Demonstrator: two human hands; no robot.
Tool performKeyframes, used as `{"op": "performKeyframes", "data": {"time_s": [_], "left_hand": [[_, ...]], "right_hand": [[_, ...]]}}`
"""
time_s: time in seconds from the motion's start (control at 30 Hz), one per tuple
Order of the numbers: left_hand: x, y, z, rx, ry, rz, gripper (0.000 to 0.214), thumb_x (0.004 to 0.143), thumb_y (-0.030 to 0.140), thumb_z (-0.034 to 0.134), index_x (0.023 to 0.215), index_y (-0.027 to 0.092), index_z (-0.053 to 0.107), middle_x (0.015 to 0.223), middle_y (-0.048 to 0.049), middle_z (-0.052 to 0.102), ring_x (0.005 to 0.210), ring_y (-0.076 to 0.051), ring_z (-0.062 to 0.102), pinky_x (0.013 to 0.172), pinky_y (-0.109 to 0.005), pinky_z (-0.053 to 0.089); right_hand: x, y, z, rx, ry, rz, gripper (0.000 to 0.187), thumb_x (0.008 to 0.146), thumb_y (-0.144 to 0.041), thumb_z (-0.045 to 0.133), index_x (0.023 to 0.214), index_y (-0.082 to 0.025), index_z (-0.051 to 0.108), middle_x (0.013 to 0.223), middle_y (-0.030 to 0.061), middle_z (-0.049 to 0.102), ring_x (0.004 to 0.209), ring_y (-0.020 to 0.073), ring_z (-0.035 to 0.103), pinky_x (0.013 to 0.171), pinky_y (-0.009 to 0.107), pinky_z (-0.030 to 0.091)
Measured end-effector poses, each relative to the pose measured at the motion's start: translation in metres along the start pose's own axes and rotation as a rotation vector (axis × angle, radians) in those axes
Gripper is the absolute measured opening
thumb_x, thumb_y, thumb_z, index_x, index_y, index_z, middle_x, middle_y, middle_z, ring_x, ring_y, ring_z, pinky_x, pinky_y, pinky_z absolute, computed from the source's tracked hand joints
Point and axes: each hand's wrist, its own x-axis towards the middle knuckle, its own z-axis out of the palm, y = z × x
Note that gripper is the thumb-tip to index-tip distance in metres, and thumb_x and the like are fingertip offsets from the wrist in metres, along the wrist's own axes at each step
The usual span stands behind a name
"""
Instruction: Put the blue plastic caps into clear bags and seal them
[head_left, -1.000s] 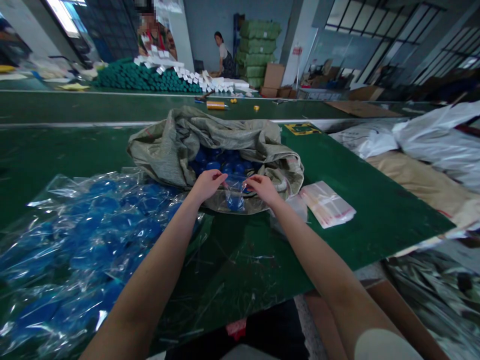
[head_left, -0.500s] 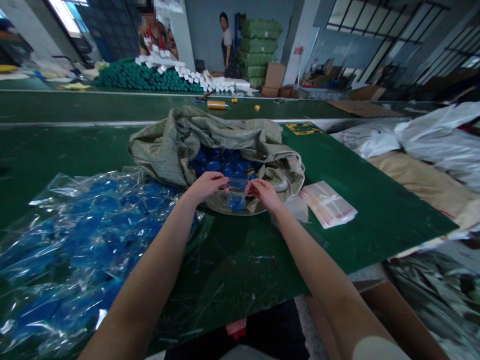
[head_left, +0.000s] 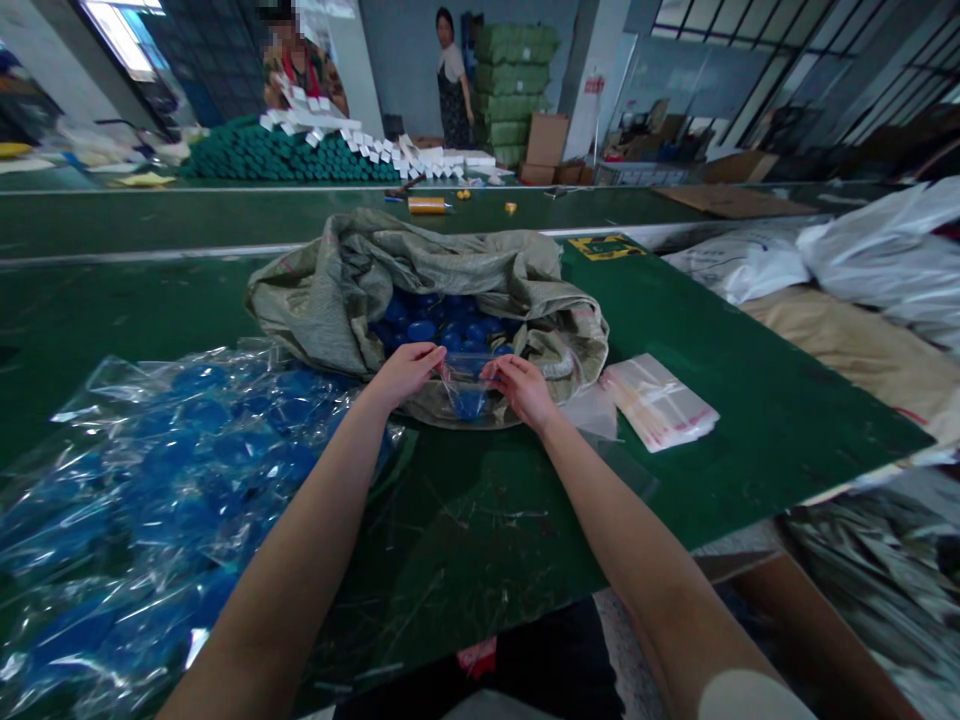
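Between my two hands hangs a small clear plastic bag (head_left: pixel 466 372) with a blue round piece (head_left: pixel 469 403) at its bottom. My left hand (head_left: pixel 409 372) pinches its upper left corner, and my right hand (head_left: pixel 523 386) pinches the upper right one. Right behind them lies an open grey-green woven sack (head_left: pixel 300 290) with many loose blue round pieces (head_left: pixel 422 330) inside. To the left, a heap of clear bags with blue pieces (head_left: pixel 202 450) spreads over the green table. A stack of flat clear bags (head_left: pixel 660 402) lies right of my right hand.
Across the table stands a second green surface with a tape roll (head_left: pixel 427 205) and a pile of green rods with white ends (head_left: pixel 285 150). Two people are behind it. White sacks (head_left: pixel 877 240) lie at the right; an open cardboard box (head_left: pixel 817 630) sits below the table edge.
Both hands still hold the bag by its top corners, almost in the same place. The view has shifted slightly, and the standing person in the background has turned a little.
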Motion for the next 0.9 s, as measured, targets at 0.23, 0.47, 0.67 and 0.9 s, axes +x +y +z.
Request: {"op": "performKeyframes", "data": {"time_s": [0.23,0.47,0.67,0.9], "left_hand": [[-0.014,0.031,0.018,0.471,0.357,0.478,0.025,0.090,0.037,0.054,0.090,0.017,0.069,0.093,-0.0064,0.069,0.084,-0.017,0.061,0.079,-0.027,0.046],[-0.023,0.055,0.050,0.794,0.154,0.491,0.033,0.097,0.034,0.042,0.106,0.024,0.072,0.111,-0.0052,0.069,0.086,-0.017,0.065,0.068,-0.026,0.046],[-0.013,0.058,0.048,0.692,0.112,0.521,0.030,0.096,0.033,0.045,0.108,0.023,0.071,0.115,-0.0057,0.068,0.096,-0.019,0.064,0.081,-0.028,0.048],[0.004,0.066,0.041,0.625,-0.035,0.472,0.024,0.091,0.026,0.050,0.092,0.019,0.072,0.094,-0.0058,0.073,0.087,-0.018,0.064,0.083,-0.030,0.047]], "right_hand": [[0.001,0.000,-0.001,-0.170,-0.021,-0.055,0.033,0.076,-0.054,0.069,0.076,-0.022,0.060,0.082,0.0006,0.067,0.083,0.0165,0.063,0.078,0.030,0.052],[0.001,-0.003,-0.004,-0.225,-0.039,-0.068,0.027,0.074,-0.048,0.068,0.081,-0.024,0.060,0.082,-0.0017,0.062,0.082,0.0161,0.060,0.083,0.031,0.052],[-0.001,-0.009,-0.008,-0.242,-0.129,-0.126,0.012,0.080,-0.034,0.060,0.077,-0.023,0.059,0.078,-0.0029,0.060,0.078,0.0140,0.058,0.078,0.027,0.050],[-0.004,-0.012,-0.007,-0.364,-0.143,-0.154,0.008,0.078,-0.029,0.059,0.080,-0.022,0.060,0.078,-0.0021,0.064,0.078,0.0147,0.059,0.082,0.030,0.048]]}}
